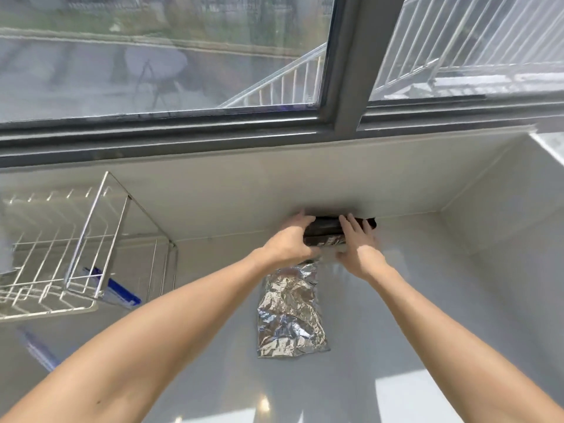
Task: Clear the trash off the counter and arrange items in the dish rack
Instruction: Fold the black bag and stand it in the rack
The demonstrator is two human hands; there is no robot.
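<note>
Dark packet (328, 232) — print too blurred to read — gripped by left hand (287, 241) and right hand (360, 248) above foil (290, 312).

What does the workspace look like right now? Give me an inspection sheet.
Surface: white counter, sunlit patches near the front edge.
Job's things: crumpled foil sheet lying flat; dark package against the back wall; wire dish rack at left.
Clutter: blue-and-clear item beside the rack, unclear.
Grippers: left hand and right hand both hold the dark package.
Cables: nothing seen.
Surroundings: window above, railings outside.
</note>
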